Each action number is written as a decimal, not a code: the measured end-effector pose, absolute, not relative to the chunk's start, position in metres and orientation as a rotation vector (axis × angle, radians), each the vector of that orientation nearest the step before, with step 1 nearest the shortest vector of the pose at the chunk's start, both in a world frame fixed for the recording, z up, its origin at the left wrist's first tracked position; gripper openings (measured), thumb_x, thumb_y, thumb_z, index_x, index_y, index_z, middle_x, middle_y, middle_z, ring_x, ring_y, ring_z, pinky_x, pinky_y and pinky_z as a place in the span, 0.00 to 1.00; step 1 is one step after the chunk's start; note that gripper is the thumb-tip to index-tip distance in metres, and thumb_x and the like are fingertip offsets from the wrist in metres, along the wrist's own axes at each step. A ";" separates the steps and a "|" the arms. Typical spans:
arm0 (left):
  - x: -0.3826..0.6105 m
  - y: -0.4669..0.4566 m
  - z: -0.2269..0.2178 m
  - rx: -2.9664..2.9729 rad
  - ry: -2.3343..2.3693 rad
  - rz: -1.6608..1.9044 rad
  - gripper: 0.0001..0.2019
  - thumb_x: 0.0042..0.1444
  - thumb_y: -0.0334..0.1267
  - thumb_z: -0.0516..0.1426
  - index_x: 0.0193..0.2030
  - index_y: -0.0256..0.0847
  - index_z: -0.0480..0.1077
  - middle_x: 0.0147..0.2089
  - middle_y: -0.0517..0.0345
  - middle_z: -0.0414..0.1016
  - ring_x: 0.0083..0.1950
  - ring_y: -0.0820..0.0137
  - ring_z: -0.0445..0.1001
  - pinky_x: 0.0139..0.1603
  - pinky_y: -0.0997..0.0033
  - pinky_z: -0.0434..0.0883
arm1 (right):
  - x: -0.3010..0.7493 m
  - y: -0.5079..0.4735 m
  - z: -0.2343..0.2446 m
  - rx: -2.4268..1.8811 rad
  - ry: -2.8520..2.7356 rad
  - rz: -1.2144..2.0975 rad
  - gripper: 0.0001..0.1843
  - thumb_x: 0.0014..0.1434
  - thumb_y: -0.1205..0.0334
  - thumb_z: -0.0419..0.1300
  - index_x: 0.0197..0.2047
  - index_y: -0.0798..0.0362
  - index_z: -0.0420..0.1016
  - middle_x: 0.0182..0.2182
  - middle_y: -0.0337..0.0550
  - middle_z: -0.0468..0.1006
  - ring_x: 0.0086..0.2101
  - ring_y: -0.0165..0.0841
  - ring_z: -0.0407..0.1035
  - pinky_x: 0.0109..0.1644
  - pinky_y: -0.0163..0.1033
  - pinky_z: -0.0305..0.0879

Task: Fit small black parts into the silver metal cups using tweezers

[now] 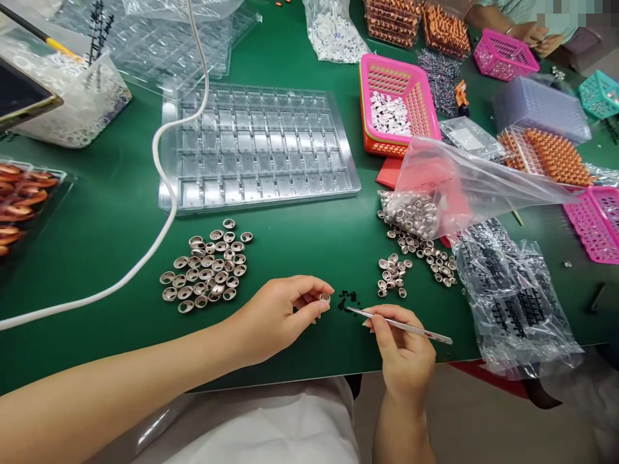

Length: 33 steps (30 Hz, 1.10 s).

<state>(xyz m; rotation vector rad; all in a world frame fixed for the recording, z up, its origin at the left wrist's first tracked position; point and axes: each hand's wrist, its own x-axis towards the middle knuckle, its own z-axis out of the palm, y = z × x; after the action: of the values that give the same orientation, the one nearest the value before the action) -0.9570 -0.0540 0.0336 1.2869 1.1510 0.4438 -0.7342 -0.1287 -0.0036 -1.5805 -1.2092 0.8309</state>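
Left of the black bits [349,298], seemingly yet unused, your left hand [280,312] pinches one unfinished-looking ring [324,298]; rightward, your right hand [406,351] clamps tweezers [409,327]

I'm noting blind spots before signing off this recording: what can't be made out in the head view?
In the head view:
Metal ring: too small, and partly covered by the fingers of the left hand, to tell whether anything sits inside.
Black bits: too small to tell their shape, or whether the tweezers grip one.
Dark-screened device: cut off by the left edge.
Another person's hand: too small to tell what it holds, if anything.
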 end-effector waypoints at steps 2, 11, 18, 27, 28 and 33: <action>-0.956 -0.053 0.036 1.378 1.185 0.412 0.11 0.62 0.41 0.59 0.46 0.40 0.79 0.38 0.54 0.81 0.35 0.66 0.78 0.37 0.71 0.73 | -0.735 -0.129 -0.005 -1.596 -1.229 0.815 0.04 0.63 0.63 0.64 0.42 0.51 0.78 0.36 0.43 0.82 0.32 0.32 0.77 0.37 0.37 0.77; -0.949 -0.053 0.022 1.791 1.096 0.526 0.15 0.67 0.35 0.51 0.53 0.39 0.76 0.41 0.50 0.79 0.36 0.67 0.75 0.39 0.70 0.71 | -0.739 -0.133 -0.008 -1.367 -1.495 0.590 0.14 0.60 0.74 0.62 0.46 0.48 0.77 0.38 0.43 0.83 0.38 0.37 0.79 0.40 0.44 0.78; -0.954 -0.048 0.017 1.733 1.066 0.533 0.14 0.66 0.35 0.52 0.52 0.38 0.76 0.40 0.51 0.79 0.35 0.68 0.75 0.38 0.71 0.71 | -0.743 -0.134 -0.004 -1.368 -1.549 0.564 0.19 0.58 0.78 0.62 0.49 0.48 0.76 0.39 0.44 0.83 0.38 0.36 0.79 0.38 0.44 0.78; -0.954 -0.047 0.019 1.676 1.061 0.523 0.13 0.65 0.34 0.53 0.51 0.40 0.77 0.40 0.52 0.80 0.33 0.69 0.75 0.35 0.71 0.70 | -0.743 -0.133 -0.004 -1.382 -1.589 0.523 0.19 0.59 0.76 0.62 0.50 0.46 0.76 0.38 0.43 0.83 0.37 0.37 0.79 0.36 0.45 0.79; -0.954 -0.047 0.019 1.678 1.059 0.521 0.13 0.65 0.34 0.53 0.51 0.40 0.76 0.40 0.52 0.80 0.33 0.69 0.75 0.35 0.72 0.70 | -0.743 -0.133 -0.004 -1.383 -1.591 0.519 0.19 0.59 0.76 0.62 0.50 0.46 0.76 0.39 0.43 0.84 0.37 0.37 0.80 0.36 0.45 0.79; -0.955 -0.048 0.018 1.719 1.045 0.517 0.14 0.66 0.34 0.52 0.52 0.37 0.76 0.40 0.52 0.79 0.34 0.69 0.76 0.36 0.72 0.71 | -0.742 -0.133 -0.004 -1.379 -1.619 0.510 0.20 0.58 0.77 0.63 0.50 0.47 0.76 0.39 0.43 0.84 0.37 0.37 0.80 0.37 0.45 0.79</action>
<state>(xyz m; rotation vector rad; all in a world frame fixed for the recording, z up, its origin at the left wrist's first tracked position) -0.9547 -0.0480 0.0180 1.7192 1.0446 0.5171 -0.7422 -0.1334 -0.0040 -1.3788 -1.6189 0.5099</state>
